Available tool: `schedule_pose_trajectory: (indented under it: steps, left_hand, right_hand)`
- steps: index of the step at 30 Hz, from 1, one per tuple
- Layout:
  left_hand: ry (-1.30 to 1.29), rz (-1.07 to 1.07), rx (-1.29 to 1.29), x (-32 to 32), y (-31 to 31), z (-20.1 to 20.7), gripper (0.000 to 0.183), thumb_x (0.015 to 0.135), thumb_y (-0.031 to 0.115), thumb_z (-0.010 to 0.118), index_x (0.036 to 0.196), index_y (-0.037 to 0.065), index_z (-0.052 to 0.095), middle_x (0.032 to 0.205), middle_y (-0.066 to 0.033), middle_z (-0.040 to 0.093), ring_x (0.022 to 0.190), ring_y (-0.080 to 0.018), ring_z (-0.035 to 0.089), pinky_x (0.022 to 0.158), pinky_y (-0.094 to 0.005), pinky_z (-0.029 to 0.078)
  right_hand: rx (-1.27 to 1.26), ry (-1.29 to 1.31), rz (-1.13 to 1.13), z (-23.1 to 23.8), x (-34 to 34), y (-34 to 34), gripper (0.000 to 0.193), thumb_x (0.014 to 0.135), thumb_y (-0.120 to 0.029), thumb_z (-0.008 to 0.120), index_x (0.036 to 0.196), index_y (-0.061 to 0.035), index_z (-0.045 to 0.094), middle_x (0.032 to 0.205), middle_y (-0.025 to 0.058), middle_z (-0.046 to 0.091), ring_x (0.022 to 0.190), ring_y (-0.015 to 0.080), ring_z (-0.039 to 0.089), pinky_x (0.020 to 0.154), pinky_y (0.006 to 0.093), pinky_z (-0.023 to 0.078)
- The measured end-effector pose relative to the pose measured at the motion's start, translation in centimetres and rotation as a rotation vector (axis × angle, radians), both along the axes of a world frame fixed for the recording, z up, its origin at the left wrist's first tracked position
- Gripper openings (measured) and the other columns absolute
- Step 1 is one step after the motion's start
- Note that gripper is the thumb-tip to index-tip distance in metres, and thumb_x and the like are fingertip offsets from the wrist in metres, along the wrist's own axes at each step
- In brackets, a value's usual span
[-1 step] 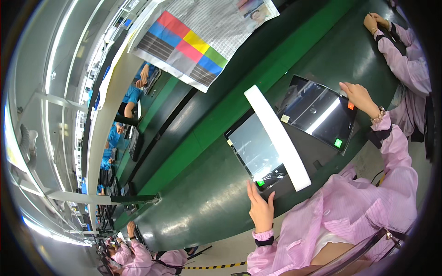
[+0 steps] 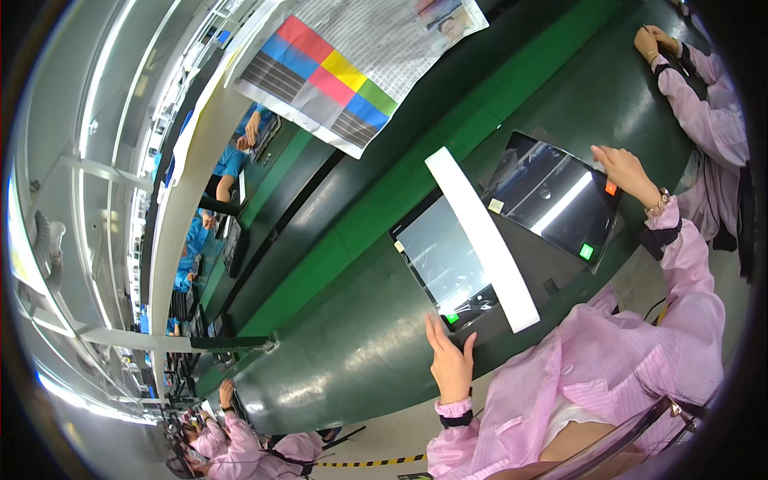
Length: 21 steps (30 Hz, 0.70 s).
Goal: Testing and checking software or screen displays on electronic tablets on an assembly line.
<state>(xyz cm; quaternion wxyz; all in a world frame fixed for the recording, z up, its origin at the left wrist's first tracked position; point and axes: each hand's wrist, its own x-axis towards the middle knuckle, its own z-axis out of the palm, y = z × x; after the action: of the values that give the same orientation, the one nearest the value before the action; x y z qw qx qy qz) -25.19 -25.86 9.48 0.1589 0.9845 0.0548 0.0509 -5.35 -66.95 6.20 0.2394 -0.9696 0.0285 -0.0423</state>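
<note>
Two dark flat screens lie side by side on the green table. The left one, a tablet [image 2: 438, 248], shows a pale lit display and has a small green sticker at its near corner. Beside that corner my left hand [image 2: 453, 365] is open, fingers stretched and thumb apart, with nothing in it. The right one, a glossy dark screen panel [image 2: 538, 196], carries pale, orange and green stickers and reflects a bright light strip. At its right edge, by the orange sticker, my right hand [image 2: 630, 174] has its fingers extended; whether they touch the panel I cannot tell.
A white lamp bar [image 2: 484, 240] crosses above the tablet and hides part of it. A printed sheet with colour blocks [image 2: 336, 76] hangs at the top. A co-worker's hands [image 2: 652, 42] are at the far right; other people [image 2: 232, 444] sit at lower left.
My left hand has shifted very slightly left, at the tablet's near corner. The screens stay where they were.
</note>
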Motion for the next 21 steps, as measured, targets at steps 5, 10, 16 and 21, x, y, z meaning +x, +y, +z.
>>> schedule_pose_trajectory:
  steps: [5, 10, 16, 21]
  left_hand:
    - [0.103, 0.028, -0.067, 1.0, 0.8, -0.6, 0.079, 0.080, 0.035, 0.069, 0.132, -0.007, 0.027, 0.148, -0.0184, 0.014, 0.092, -0.0377, 0.060, 0.067, -0.0394, 0.053]
    - [0.120, -0.003, -0.124, 2.0, 0.8, 0.1, 0.080, 0.078, 0.035, 0.070, 0.130, -0.011, 0.030, 0.146, -0.0222, 0.017, 0.109, -0.0403, 0.053, 0.078, -0.0405, 0.051]
    - [0.026, -0.182, 0.072, 2.9, 1.8, 0.3, 0.086, 0.073, 0.035, 0.074, 0.133, -0.007, 0.029, 0.147, -0.0201, 0.020, 0.102, -0.0353, 0.051, 0.081, -0.0402, 0.042]
    - [0.065, -0.225, 0.113, 4.1, 2.2, 0.8, 0.096, 0.067, 0.038, 0.078, 0.135, -0.005, 0.026, 0.146, -0.0196, 0.022, 0.102, -0.0322, 0.047, 0.085, -0.0409, 0.037]
  right_hand:
    - [0.359, 0.235, -0.071, -0.6, -0.9, -1.5, 0.058, 0.096, -0.046, 0.034, 0.078, 0.0031, 0.059, 0.051, 0.0121, 0.053, 0.048, 0.0231, 0.057, 0.051, 0.0343, 0.046]
    - [0.623, 0.277, -0.088, -2.5, -2.2, -2.9, 0.057, 0.096, -0.048, 0.034, 0.077, -0.0001, 0.058, 0.046, 0.0012, 0.045, 0.035, 0.0094, 0.041, 0.034, 0.0235, 0.033]
    - [0.568, 0.193, -0.069, -2.5, -1.9, -4.1, 0.054, 0.096, -0.045, 0.037, 0.070, -0.0012, 0.055, 0.043, -0.0020, 0.038, 0.036, 0.0075, 0.036, 0.038, 0.0249, 0.029]
    - [0.471, 0.265, -0.120, -1.5, -2.4, -5.2, 0.056, 0.096, -0.047, 0.036, 0.068, -0.0007, 0.053, 0.042, 0.0000, 0.038, 0.035, 0.0101, 0.038, 0.037, 0.0266, 0.030]
